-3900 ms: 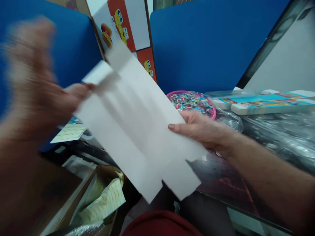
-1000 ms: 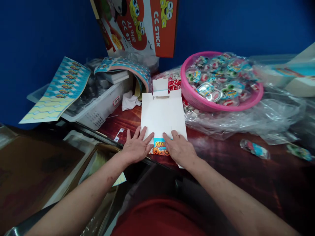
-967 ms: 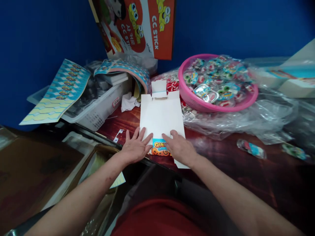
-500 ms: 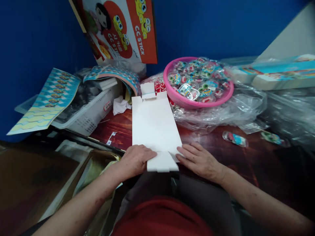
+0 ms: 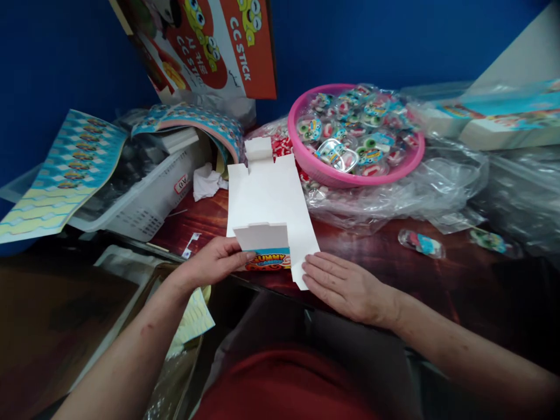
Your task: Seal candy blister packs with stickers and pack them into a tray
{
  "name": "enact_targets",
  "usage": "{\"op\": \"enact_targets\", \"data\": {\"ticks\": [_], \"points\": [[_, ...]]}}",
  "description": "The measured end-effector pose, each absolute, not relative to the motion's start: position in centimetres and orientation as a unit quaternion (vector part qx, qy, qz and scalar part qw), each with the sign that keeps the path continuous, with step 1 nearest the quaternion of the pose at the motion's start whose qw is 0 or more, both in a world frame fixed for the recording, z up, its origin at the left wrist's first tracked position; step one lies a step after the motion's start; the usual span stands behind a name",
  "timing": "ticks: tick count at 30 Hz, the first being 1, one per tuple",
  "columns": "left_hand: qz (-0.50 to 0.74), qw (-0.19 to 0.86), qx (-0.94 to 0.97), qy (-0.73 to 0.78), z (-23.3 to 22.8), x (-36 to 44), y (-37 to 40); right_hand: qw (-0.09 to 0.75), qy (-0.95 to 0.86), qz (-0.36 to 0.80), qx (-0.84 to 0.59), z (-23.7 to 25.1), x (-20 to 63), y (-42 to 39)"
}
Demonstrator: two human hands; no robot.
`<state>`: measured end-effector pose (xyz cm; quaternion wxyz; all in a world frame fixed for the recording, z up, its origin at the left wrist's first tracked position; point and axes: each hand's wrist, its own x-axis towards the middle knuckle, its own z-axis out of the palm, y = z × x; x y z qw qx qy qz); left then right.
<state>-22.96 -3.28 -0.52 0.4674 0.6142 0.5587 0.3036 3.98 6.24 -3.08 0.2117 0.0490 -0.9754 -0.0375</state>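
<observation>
A flat white carton blank (image 5: 271,201) lies at the frame's centre on the dark red desk (image 5: 385,262), its near flap folded up to show a printed strip. At upper right a pink basket (image 5: 411,160) holds wrapped candies (image 5: 354,125); left of centre a white crate (image 5: 149,201) has contents too dim to read. The left hand (image 5: 214,262) pinches the folded flap; the right hand (image 5: 345,286) lies open, fingertips on the blank's corner.

Both bare forearms reach in from the near edge. The left hand (image 5: 214,262) curls, thumb and fingers pinched together. The right hand (image 5: 345,286) lies flat, palm down, fingers straight and pointing left.
</observation>
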Motion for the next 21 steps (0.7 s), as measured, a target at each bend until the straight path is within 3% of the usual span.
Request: {"op": "enact_targets", "data": {"ticks": [2, 6, 9, 13, 16, 19, 21], "points": [[0.265, 0.447, 0.634, 0.573, -0.2, -22.9, -3.3, 0.214, -0.976, 0.02, -0.026, -3.3, 3.2, 6.0], [0.139, 0.337, 0.608, 0.705, -0.7, -21.7, -2.4, 0.055, -0.957, 0.084, -0.273, -4.2, 0.3, 6.1], [0.012, 0.228, 0.566, 0.792, -1.0, -20.4, -1.3, 0.004, -0.938, 0.016, -0.347, -4.7, -1.5, 6.2], [-0.068, 0.158, 0.556, 0.813, -1.0, -19.8, -0.2, 0.034, -0.938, -0.059, -0.339, -6.0, -2.0, 6.5], [-0.018, 0.2, 0.56, 0.804, -1.6, -20.5, 0.3, 0.05, -0.934, -0.056, -0.349, -7.4, -1.7, 6.9], [0.179, 0.273, 0.537, 0.778, -1.9, -21.6, 0.3, 0.055, -0.929, -0.014, -0.367, -7.3, -1.3, 7.3], [0.31, 0.296, 0.524, 0.736, -1.5, -21.7, -0.5, 0.11, -0.914, 0.02, -0.39, -5.8, -1.0, 7.2]]}}
